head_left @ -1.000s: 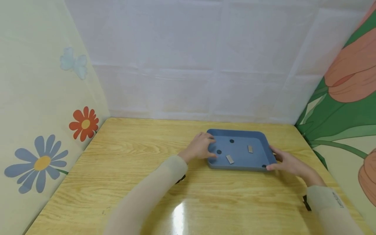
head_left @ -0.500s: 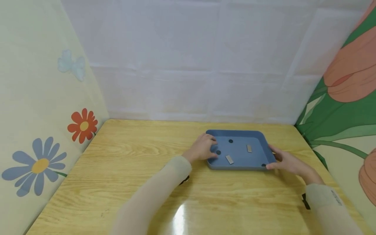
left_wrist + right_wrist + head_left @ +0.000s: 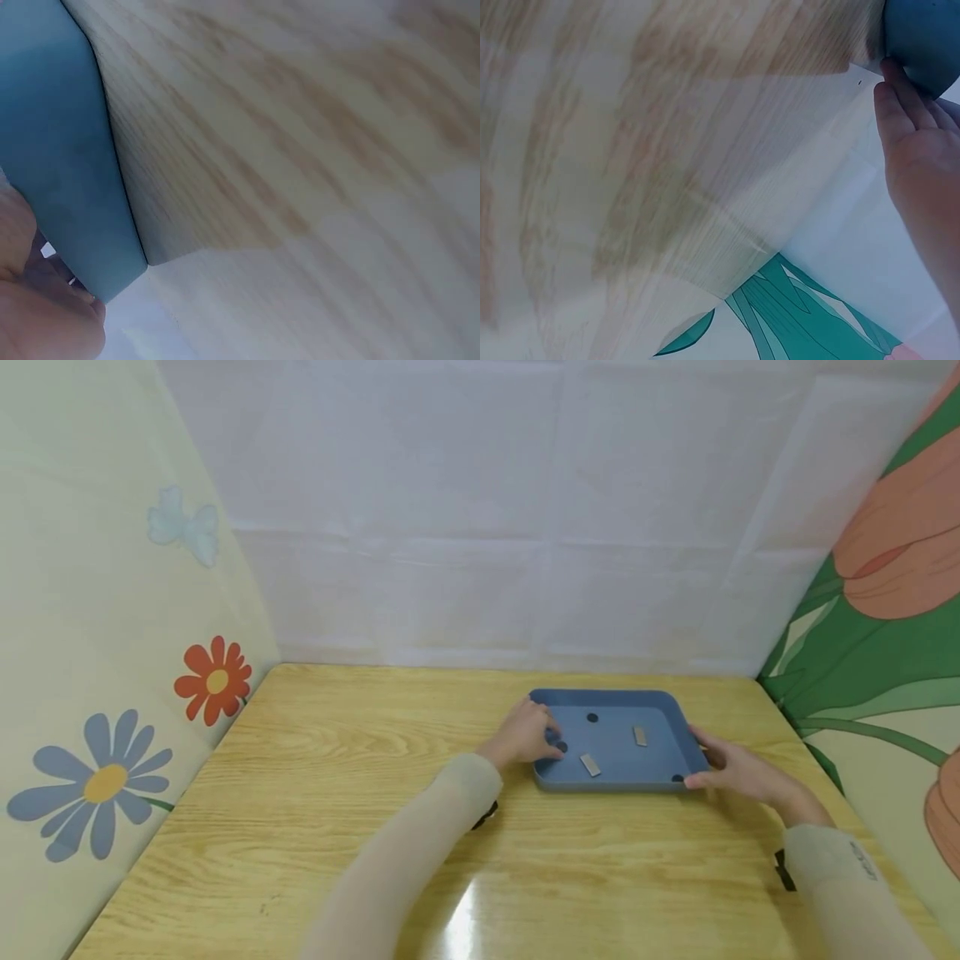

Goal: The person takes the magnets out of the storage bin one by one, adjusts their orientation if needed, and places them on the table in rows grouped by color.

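Observation:
A shallow blue tray [image 3: 618, 787] stands on the table toward the right. In it lie small black discs, one near the far wall [image 3: 592, 717], one at the left [image 3: 562, 747] and one in the near right corner [image 3: 678, 778], plus two small silver rectangular pieces, one nearer the front [image 3: 590, 765] and one farther right [image 3: 640, 736]. My left hand [image 3: 525, 735] reaches over the left wall, its bent fingers and thumb spread around the left disc. At the right end my right hand [image 3: 738, 772] holds the tray, thumb at the near corner, fingers along the outer side.
The wood-grain table [image 3: 315, 793] stretches left and in front of the tray. A white sheet [image 3: 420, 527] hangs behind it. Flower-printed panels stand at the left [image 3: 82, 610] and right [image 3: 885, 660].
My left hand has moved a little right and farther into the tray, its fingers and thumb coming down around the left disc. The right hand keeps its hold on the tray.

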`<state>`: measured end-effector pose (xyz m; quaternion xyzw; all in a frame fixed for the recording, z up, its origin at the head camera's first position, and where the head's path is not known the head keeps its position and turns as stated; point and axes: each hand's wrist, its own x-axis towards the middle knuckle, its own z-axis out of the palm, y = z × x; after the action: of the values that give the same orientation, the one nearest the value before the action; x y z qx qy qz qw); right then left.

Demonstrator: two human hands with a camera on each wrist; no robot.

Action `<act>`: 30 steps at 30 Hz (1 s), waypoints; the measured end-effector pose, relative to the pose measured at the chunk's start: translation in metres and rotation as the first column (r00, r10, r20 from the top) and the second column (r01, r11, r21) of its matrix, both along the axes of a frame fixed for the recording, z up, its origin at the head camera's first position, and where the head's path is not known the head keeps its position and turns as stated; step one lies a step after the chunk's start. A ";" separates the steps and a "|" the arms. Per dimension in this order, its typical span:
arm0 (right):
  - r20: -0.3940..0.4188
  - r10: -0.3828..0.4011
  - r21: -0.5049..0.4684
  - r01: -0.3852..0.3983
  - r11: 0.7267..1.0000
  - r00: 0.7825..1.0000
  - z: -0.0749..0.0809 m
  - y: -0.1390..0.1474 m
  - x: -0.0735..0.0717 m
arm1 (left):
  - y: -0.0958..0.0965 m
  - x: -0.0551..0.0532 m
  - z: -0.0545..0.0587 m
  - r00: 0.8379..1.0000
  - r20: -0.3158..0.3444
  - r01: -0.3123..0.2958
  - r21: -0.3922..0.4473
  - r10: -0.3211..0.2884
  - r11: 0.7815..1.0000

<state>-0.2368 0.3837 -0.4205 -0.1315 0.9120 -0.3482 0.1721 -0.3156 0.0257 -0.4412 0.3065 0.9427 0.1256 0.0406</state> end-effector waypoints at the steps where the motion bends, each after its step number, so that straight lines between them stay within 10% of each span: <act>1: 0.001 -0.004 0.005 0.004 1.000 1.000 0.000 0.000 0.000 | 0.001 0.000 0.000 1.000 0.001 -0.008 0.008 0.008 1.000; 13: -0.006 0.001 0.014 -0.001 1.000 1.000 0.000 0.000 -0.001 | 0.010 0.004 0.000 0.994 0.006 -0.109 0.040 0.109 0.993; 30: -0.011 0.009 0.011 -0.009 1.000 1.000 0.000 0.001 0.002 | 0.005 0.001 -0.002 0.992 -0.068 -0.089 0.225 0.106 0.970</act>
<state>-0.2348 0.3843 -0.4203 -0.1365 0.9143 -0.3417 0.1693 -0.3148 0.0310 -0.4437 0.2671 0.9376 0.2196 -0.0374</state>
